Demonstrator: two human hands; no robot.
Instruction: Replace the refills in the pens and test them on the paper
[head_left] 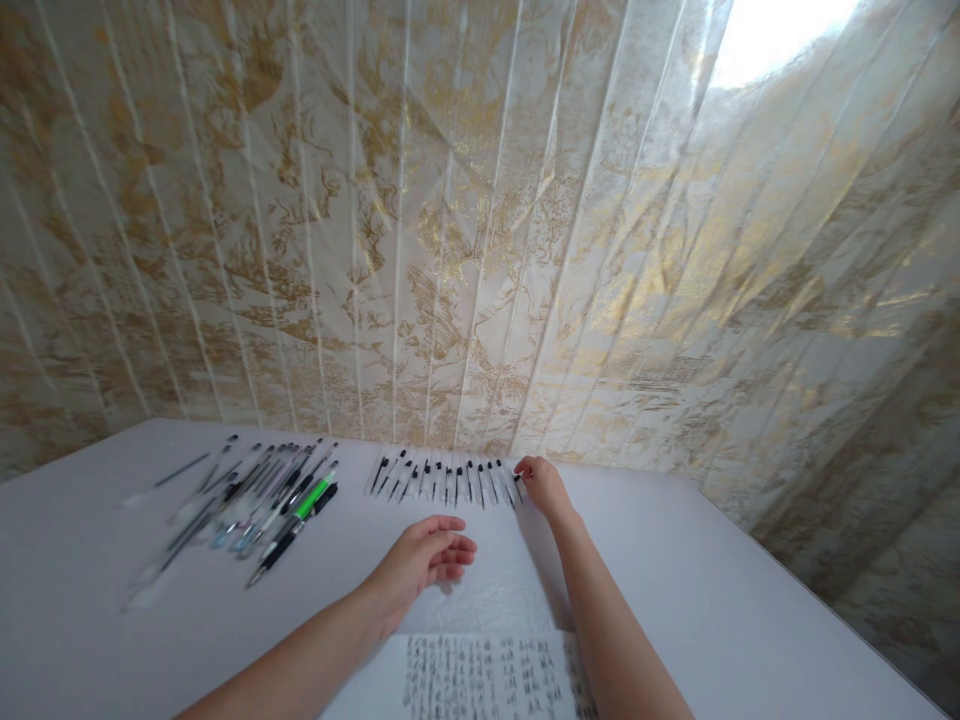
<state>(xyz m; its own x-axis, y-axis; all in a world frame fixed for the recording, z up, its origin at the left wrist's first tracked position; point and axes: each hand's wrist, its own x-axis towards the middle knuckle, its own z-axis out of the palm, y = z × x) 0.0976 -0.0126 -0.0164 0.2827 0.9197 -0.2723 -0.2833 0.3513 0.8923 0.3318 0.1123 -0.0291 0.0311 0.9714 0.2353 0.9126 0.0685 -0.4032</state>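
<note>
At the back of the white table, several slim pens with black caps and clear barrels (469, 484) stand side by side in a row. My right hand (543, 488) is at the right end of that row, with thumb and fingers pinched at the last pen (517, 484), which the fingers partly cover. In front of the row, my left hand (435, 552) hovers over the table, its fingers loosely bent and apart, holding nothing. Below both hands lies a sheet of paper with dark handwriting (487, 675), its lower part cut off by the picture's edge.
To the left, several mixed pens lie in a loose heap, among them a bright green one (313, 498) and a black one (274, 560). A patterned white and gold curtain (450, 250) hangs behind the table (675, 580).
</note>
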